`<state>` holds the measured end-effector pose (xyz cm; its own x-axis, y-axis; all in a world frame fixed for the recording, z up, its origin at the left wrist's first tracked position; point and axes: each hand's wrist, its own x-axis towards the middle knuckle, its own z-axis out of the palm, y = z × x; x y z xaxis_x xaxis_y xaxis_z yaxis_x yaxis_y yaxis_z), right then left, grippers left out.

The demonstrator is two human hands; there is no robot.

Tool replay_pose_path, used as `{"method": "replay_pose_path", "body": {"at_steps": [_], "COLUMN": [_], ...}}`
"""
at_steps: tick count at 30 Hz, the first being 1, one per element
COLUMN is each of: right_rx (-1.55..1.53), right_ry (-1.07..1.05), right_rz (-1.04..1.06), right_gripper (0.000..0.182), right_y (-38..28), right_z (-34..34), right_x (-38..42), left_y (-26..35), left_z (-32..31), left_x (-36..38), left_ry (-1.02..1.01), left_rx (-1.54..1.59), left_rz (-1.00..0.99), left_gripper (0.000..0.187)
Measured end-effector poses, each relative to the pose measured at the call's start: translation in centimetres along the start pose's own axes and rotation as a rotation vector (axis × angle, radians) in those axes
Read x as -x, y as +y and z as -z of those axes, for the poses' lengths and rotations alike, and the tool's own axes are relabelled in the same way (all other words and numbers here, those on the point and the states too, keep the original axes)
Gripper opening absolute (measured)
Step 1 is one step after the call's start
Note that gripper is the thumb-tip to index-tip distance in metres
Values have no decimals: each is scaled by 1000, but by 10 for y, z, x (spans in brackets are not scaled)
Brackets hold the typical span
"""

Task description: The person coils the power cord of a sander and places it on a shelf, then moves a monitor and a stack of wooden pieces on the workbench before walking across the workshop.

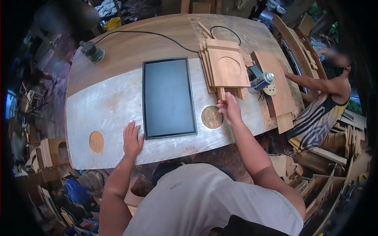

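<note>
My left hand (133,138) lies palm down on the pale tabletop, fingers stretched out, beside the lower left corner of a dark flat rectangular panel with a black frame (168,98). My right hand (230,111) is at the lower end of a stack of wooden panels (228,63), its fingers curled together by a protruding wooden strip (222,93). What those fingers hold, if anything, is hidden. The stack's top panel has a round recess. Below it, near my right wrist, is a brown disc (212,117) on the tabletop.
A sander (93,52) with a black cord (157,34) stands at the far left. Right of the stack are a spray can (263,81), a perforated sanding disc (270,90) and wooden boards (274,78). Another person (323,94) reaches in from the right. Another brown disc (96,142) is at left.
</note>
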<state>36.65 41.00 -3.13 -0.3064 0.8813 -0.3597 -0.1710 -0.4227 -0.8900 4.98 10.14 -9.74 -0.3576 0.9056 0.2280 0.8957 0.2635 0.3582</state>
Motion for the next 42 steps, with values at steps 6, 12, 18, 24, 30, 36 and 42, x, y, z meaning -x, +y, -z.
{"method": "replay_pose_path", "body": {"at_steps": [6, 12, 18, 24, 30, 36, 42], "right_rx": [448, 447, 306, 250, 264, 221, 262], "right_ry": [-95, -110, -135, -159, -211, -230, -160], "right_rz": [85, 216, 163, 201, 119, 61, 103], "right_gripper": [33, 28, 25, 24, 19, 14, 53], "right_y": [-15, -22, -52, -79, -90, -51, -26], "right_z": [-1, -10, -13, -13, -24, -9, -9], "right_x": [-1, 2, 18, 21, 27, 15, 17], "left_y": [0, 2, 2, 1, -18, -13, -9], "left_z": [0, 3, 2, 2, -19, -4, 2], "left_x": [2, 0, 2, 5, 12, 14, 14], "left_ry": [25, 14, 36, 36, 111, 68, 82], "left_rx": [-5, -7, -1, -3, 31, -19, -36], "left_rz": [-14, 13, -3, 2, -29, -21, -52], "left_gripper": [40, 40, 40, 41, 43, 44, 41]}}
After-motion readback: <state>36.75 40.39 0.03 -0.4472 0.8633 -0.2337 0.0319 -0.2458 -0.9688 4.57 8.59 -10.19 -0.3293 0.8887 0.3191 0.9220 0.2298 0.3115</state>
